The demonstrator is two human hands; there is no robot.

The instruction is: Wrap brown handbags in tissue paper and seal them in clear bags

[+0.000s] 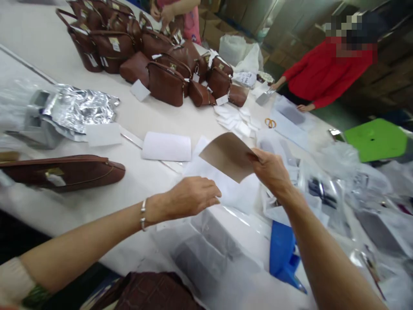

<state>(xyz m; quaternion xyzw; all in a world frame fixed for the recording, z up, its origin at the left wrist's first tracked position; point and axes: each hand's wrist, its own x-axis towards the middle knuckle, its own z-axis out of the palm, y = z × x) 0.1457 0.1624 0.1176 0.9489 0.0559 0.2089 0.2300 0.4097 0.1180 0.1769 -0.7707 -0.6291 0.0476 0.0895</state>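
My right hand (pixel 269 168) pinches the right corner of a brown-grey sheet (pixel 228 157), which is held up over white paper (pixel 238 193) on the table. Below and left of the sheet is my left hand (pixel 193 196), its fingers together and bent; whether anything is between them is hidden. A curled white sheet (pixel 166 147) lies beyond my left hand. Under my forearms, a clear plastic bag (pixel 206 249) with grey contents rests on the table's near part.
Brown handbags (pixel 166 84) crowd the far side. A brown bag (pixel 80 172) and silver foil (pixel 80 107) lie left. Nearby right are a blue plastic object (pixel 284 254) and clear bags (pixel 338 185). Across the table, a person in red (pixel 329 69) handles items; another person's hands (pixel 166 15) show beyond.
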